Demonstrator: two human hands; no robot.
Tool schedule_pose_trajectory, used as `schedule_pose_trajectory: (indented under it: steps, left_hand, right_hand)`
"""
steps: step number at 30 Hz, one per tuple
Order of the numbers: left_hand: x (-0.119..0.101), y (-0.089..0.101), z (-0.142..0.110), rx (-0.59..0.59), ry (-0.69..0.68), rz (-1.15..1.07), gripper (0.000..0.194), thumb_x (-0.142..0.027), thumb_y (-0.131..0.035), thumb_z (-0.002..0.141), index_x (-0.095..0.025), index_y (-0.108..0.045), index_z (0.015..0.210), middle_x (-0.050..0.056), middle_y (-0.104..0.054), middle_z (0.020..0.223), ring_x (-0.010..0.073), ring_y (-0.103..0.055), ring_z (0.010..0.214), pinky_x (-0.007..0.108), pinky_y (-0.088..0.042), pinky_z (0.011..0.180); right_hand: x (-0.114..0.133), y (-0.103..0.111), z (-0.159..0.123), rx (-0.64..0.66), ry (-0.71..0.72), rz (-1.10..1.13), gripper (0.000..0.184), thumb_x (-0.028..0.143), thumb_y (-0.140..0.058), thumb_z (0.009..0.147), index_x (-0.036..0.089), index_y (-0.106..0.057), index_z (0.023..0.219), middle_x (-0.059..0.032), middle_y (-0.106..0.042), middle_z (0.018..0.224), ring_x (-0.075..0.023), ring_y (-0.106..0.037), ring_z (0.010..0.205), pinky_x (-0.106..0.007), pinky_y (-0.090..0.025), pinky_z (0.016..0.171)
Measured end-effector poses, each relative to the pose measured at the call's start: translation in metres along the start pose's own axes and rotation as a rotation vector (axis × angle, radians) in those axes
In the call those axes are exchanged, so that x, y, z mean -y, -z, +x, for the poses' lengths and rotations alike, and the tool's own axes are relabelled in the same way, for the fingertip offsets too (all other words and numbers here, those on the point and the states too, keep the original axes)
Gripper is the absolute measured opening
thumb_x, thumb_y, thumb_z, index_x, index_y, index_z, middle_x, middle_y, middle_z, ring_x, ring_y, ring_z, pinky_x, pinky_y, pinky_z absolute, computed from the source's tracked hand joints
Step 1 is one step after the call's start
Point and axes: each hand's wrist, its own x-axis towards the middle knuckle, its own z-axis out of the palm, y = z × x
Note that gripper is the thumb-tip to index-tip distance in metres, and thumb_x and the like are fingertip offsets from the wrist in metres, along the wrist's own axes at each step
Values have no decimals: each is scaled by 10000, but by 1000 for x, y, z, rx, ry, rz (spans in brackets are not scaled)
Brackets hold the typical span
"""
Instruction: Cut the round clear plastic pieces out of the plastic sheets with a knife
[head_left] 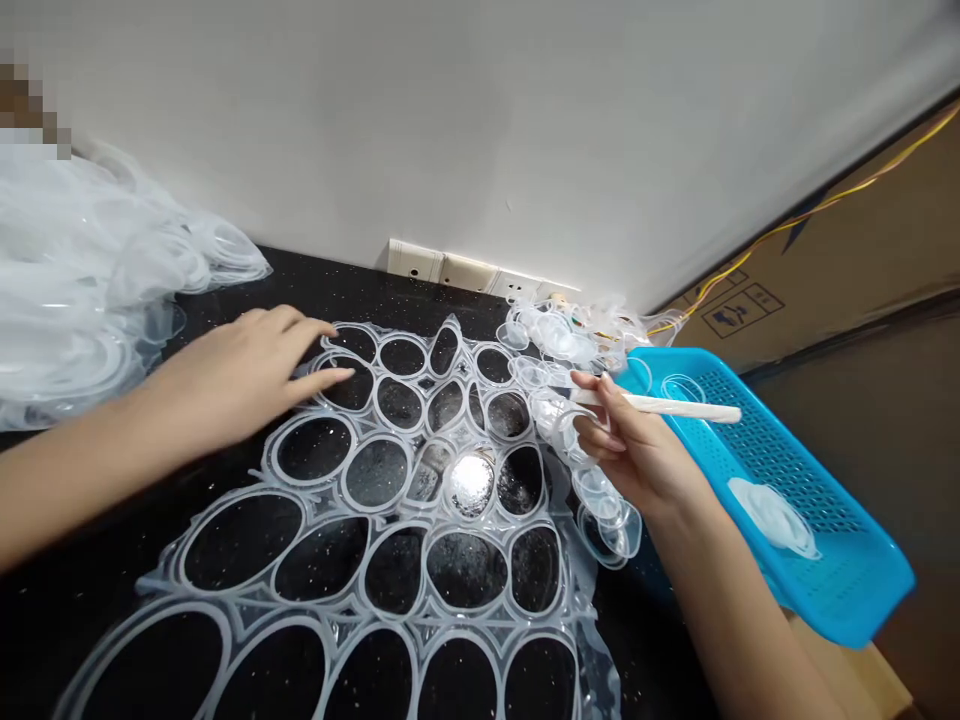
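The right grip (634, 440) is closed around a pale wooden stick (667, 404), and the left grip (247, 375) is lying open on a clear plastic lattice (409, 480) at six o'clock on the black worktop (225, 285). A blue plastic basket (847, 590) is sitting at four o'clock. Hard pulling could tear the thin webbing or slide the sheet.

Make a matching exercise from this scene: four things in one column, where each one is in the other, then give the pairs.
Things:
A. left hand
B. pale stick
C. blue perforated basket
D. wall sockets

Places:
1. low on the white wall
2. gripped in the right hand
3. resting on the clear plastic sheet with oval holes
4. to the right of the right hand

Pairs: A3, B2, C4, D1
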Motion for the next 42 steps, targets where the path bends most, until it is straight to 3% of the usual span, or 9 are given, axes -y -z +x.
schedule_pose_trajectory:
  steps: [3,6,10,16,19,24,29,36,42]
  left_hand:
    - [34,-16,7,207,304,-88,583,-555,-327,864,-71,-534,1114,165,-558,1016,327,-525,974,501,-406,839]
    - [37,-29,8,263,292,-207,461,-577,-421,802,-166,-602,907,100,-601,910,273,-552,906,402,-428,823]
    - [40,-20,7,233,351,-314,424,-532,-373,839,-170,-592,869,21,-637,813,184,-576,763,314,-446,742]
    - [77,12,-4,106,502,-360,502,-529,-349,860,-84,-538,995,-54,-562,706,83,-505,681,262,-421,714]
    - [78,15,-7,116,450,-346,507,-487,-298,883,-68,-520,1062,-39,-567,806,91,-533,770,261,-419,761]
    - [33,12,-21,-8,345,-100,459,-360,-374,904,-73,-443,1256,157,-410,1271,340,-318,1232,517,-237,1015]
    - [-43,-16,-61,-76,-370,19,292,-229,-351,928,-233,-610,1063,14,-626,1100,174,-480,1130,362,-277,1000]
    - [-80,-44,-86,-75,-313,-15,454,-536,-482,829,-198,-586,1113,85,-598,1202,233,-495,1148,384,-185,1021]
    - [-77,-41,-87,-65,-315,-1,434,-554,-462,837,-219,-600,1077,65,-644,1121,232,-524,1097,394,-198,989]
  right_hand:
    - [0,5,4,-45,67,-43,300,463,-730,655,237,-673,845,89,-173,514,-43,-129,427,-173,-99,373]
    - [-3,6,7,-61,85,-99,323,487,-714,658,233,-673,853,90,-163,496,-56,-127,430,-197,-91,386]
    - [-10,9,7,-75,117,-256,383,487,-676,707,168,-668,919,85,-184,510,-55,-157,438,-208,-120,405]
    - [-15,17,11,-82,180,-673,315,473,-646,746,173,-705,823,-37,-504,784,-73,-386,548,-204,-317,438]
    - [-13,16,13,-112,180,-538,298,473,-661,734,191,-707,819,-2,-440,661,-61,-330,500,-185,-274,407]
    - [-8,10,15,-91,198,-181,258,455,-697,707,248,-708,860,72,-175,523,-57,-195,449,-173,-158,387]
    - [-14,-17,9,18,294,-495,224,408,-613,810,232,-711,907,18,-451,604,-49,-343,469,-179,-262,385]
    - [-33,-74,-1,514,315,-719,128,240,-602,830,160,-697,863,-26,-685,764,-99,-610,647,-194,-497,570]
    - [-42,-80,2,654,423,-776,124,179,-561,862,164,-682,887,-15,-712,852,-94,-635,750,-194,-508,703]
